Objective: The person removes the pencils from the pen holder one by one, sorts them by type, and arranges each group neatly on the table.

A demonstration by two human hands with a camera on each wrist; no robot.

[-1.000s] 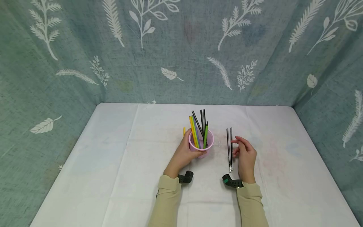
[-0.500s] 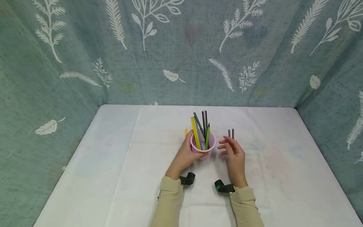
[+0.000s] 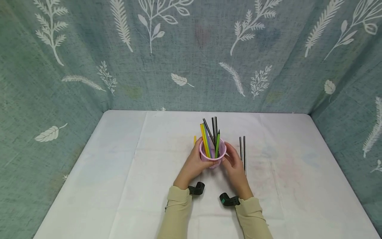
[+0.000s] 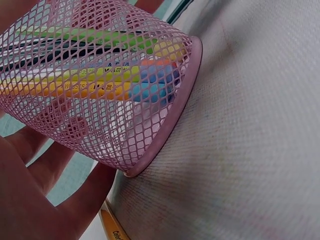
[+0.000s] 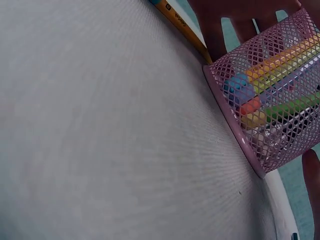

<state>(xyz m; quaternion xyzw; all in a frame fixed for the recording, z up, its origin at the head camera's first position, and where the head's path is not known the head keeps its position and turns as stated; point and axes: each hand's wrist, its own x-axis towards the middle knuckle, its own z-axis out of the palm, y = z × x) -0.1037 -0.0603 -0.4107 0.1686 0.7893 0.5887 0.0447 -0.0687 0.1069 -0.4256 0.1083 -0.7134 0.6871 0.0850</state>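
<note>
The left hand point(image 3: 191, 166) grips a pink mesh cup point(image 4: 115, 122) from its left side, thumb across the front and fingers spread around the wall. The right hand point(image 3: 237, 170) curves its fingers round the cup's right side, thumb toward the front, so both hands hold it. The cup stands upright just right of the centre of the head frame, its base rim at the white tabletop point(image 3: 149, 186).

Inside lean an orange-yellow pencil point(image 4: 75, 89), a yellow-green pencil point(image 4: 100, 75), a purple-blue pencil point(image 3: 209, 142), a green pencil point(image 3: 217, 142) with its dark point up, and black pencils point(image 3: 213, 126) with silvery stripes. Coloured ends show through the mesh near the base.

Just beyond the left hand lies a loose yellow pencil point(image 5: 182, 27), mostly hidden in the head view. Beside the right hand lie two striped black pencils point(image 3: 244, 152), side by side.

Black wrist cameras point(image 3: 197, 188) and beige sleeves point(image 3: 176, 212) fill the lower middle. A grey-green leaf-patterned curtain point(image 3: 191, 96) covers the top and both sides.
</note>
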